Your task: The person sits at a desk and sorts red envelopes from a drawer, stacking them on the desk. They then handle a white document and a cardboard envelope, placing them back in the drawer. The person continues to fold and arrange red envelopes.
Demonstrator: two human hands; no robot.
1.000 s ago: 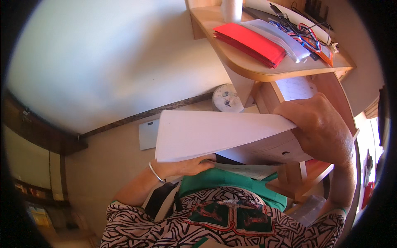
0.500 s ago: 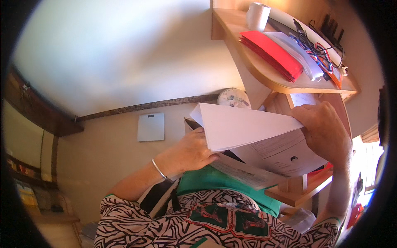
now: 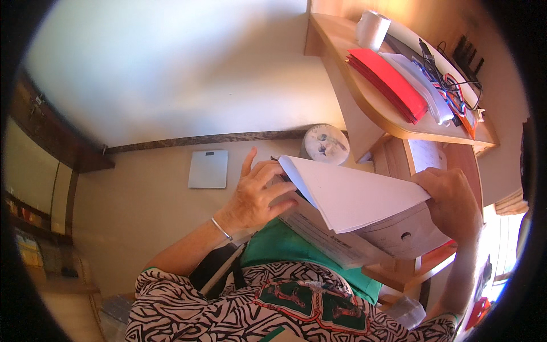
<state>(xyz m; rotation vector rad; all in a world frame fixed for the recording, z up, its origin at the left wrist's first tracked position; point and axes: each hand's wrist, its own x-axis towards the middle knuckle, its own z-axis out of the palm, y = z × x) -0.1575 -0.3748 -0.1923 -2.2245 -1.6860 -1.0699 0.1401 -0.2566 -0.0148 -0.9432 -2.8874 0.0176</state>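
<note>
Two hands flank the white sheets [image 3: 370, 191], whose long axis runs left to right between them, the right hand [image 3: 454, 200] pinching their narrowed right end, the left hand [image 3: 257, 198], fingers spread, at their left edge, its grip unclear.

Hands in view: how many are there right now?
2. The left hand is at the left end of the white sheets; the right hand grips their right end. Some fingertips are hidden by the paper, but neither hand is.
</note>
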